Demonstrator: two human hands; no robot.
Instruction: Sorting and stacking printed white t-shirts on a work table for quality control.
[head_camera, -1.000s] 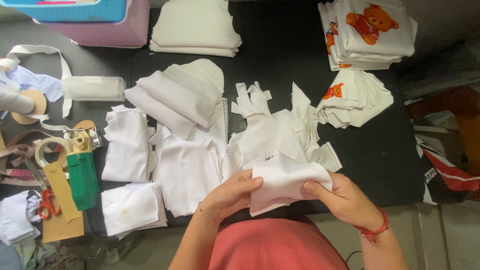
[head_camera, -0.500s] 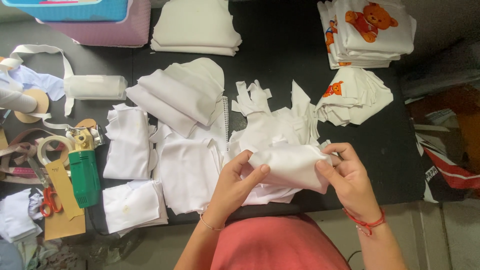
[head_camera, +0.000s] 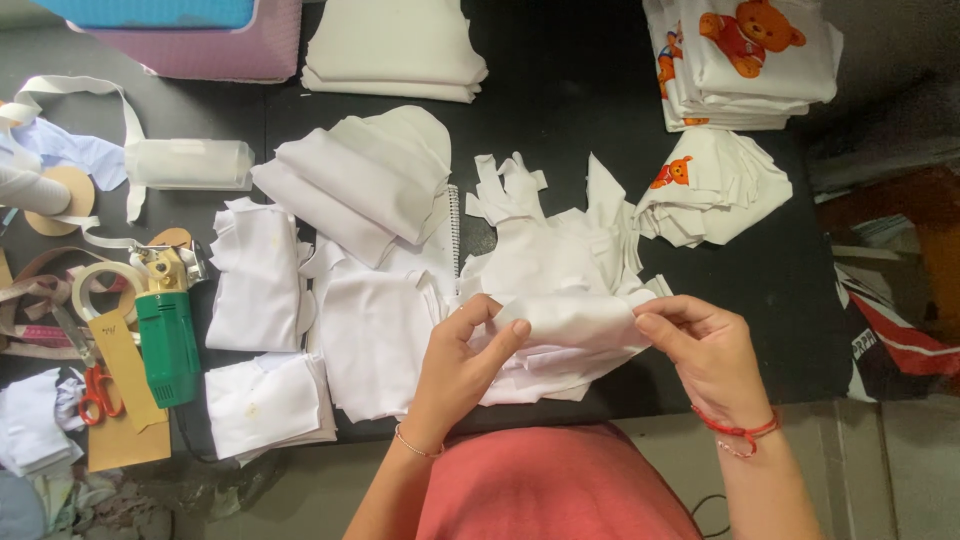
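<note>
Left hand (head_camera: 462, 362) and right hand (head_camera: 708, 350) each pinch an end of a white fabric piece (head_camera: 575, 325), fingers pressed together on it. It lies over a white scrap pile (head_camera: 555, 255) near the black table's (head_camera: 800, 290) front edge.

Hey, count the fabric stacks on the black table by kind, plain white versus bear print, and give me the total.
Plain white stacks, including the one under both hands: 7, for example the top stack
Bear-print stacks: 2, the tall stack and the low stack
Total: 9

Black worktable (head_camera: 560, 120), grey floor (head_camera: 880, 460)
</note>
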